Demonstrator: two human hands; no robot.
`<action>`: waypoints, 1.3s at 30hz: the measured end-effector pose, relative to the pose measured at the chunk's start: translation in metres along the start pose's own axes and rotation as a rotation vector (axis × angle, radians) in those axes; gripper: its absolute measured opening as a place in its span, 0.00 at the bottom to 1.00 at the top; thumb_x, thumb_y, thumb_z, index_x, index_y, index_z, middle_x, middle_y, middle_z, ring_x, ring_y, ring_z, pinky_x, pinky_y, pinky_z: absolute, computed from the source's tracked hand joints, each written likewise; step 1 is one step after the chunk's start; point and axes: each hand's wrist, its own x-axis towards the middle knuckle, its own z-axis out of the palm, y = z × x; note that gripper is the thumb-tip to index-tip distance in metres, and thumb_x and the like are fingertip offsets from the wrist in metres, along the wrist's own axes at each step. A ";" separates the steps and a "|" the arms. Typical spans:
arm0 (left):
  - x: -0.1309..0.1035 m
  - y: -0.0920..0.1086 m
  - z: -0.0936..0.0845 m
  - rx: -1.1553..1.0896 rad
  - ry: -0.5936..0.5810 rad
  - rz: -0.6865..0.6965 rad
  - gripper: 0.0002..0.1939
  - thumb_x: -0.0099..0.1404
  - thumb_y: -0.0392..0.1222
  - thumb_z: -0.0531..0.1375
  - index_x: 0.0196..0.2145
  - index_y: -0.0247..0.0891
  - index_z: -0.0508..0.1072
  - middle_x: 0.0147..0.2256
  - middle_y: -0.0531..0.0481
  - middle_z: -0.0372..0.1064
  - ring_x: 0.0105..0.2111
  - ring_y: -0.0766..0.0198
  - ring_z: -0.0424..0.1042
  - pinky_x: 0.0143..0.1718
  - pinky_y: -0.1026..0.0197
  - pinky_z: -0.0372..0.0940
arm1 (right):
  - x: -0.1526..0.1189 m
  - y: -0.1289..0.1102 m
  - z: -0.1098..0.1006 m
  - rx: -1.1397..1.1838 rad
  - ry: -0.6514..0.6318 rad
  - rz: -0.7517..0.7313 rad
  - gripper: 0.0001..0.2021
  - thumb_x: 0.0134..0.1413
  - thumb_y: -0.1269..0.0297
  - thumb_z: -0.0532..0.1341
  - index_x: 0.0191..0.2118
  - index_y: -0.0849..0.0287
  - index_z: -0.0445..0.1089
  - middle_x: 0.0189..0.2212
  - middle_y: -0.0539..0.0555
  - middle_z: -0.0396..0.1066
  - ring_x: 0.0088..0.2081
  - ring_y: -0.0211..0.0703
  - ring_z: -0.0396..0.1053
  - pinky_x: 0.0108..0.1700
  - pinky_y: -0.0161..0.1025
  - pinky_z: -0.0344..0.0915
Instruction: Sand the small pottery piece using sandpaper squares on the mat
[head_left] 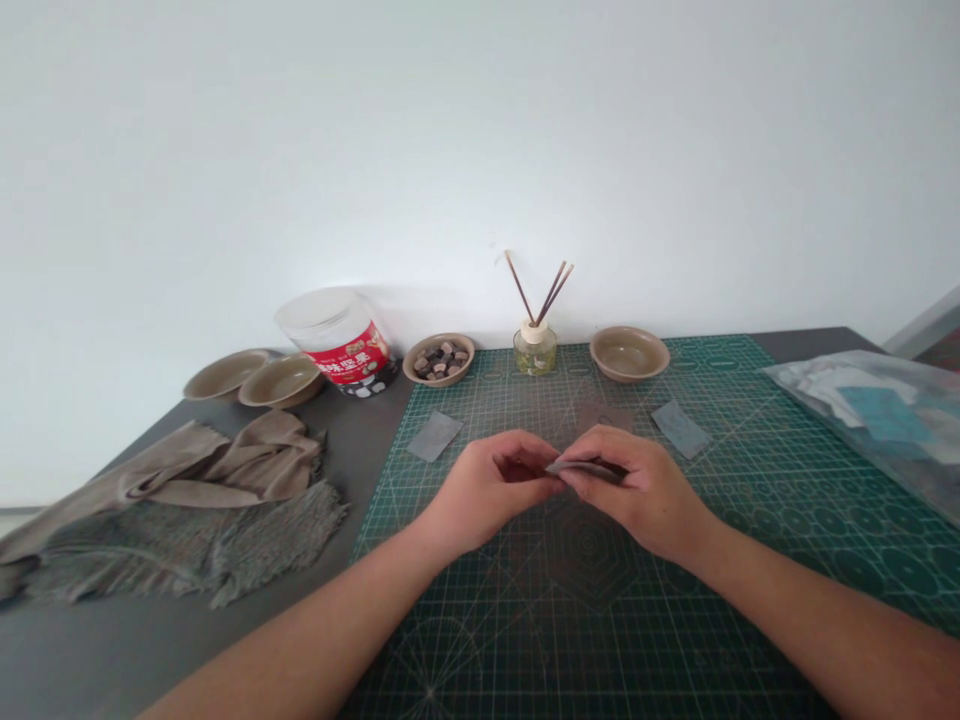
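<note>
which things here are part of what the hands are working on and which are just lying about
In use:
left hand
right hand
small grey sheet pinched between both
cutting mat beneath

Lying about:
two flat grey sheets
bowl of dark pieces
reed bottle
empty bowl
tub
cloth
plastic bag

We see a dark green cutting mat (750,500) gridded with pale lines, a grey-brown fringed cloth (187,520) at the table's left edge, and a red-labelled white-lidded plastic tub (341,345) along the back edge.

Four bowls (628,353), three grey squares (434,436), three reed sticks (550,292), two hands (487,490).
</note>
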 end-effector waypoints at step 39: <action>-0.004 0.003 0.002 -0.048 -0.012 0.005 0.09 0.59 0.40 0.69 0.37 0.35 0.78 0.34 0.47 0.78 0.34 0.61 0.76 0.36 0.61 0.68 | 0.003 -0.003 -0.001 0.260 -0.088 0.281 0.05 0.60 0.61 0.64 0.38 0.56 0.72 0.27 0.48 0.71 0.28 0.39 0.69 0.31 0.36 0.65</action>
